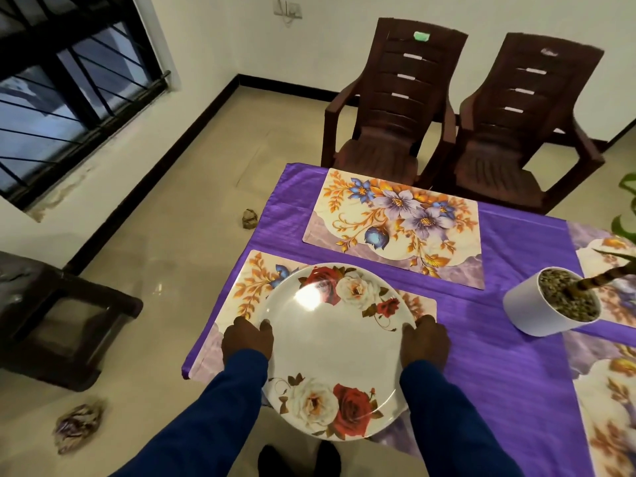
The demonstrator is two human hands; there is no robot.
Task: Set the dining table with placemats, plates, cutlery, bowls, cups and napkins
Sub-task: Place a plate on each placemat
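Two hands, left hand [247, 340], right hand [426, 342], glossy round plate [335, 349]

Two dark brown slatted plastic armchairs [461, 111] at twelve o'clock, white round plant pot with gravel [550, 304] at three, black-barred window [69, 80] at ten, crumpled paper wad [77, 425] at eight.

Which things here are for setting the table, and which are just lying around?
For the job: rose plate held by left hand and right hand; near placemat; far placemat; purple tablecloth.

Just lying about: potted plant; crumpled paper; two brown chairs.
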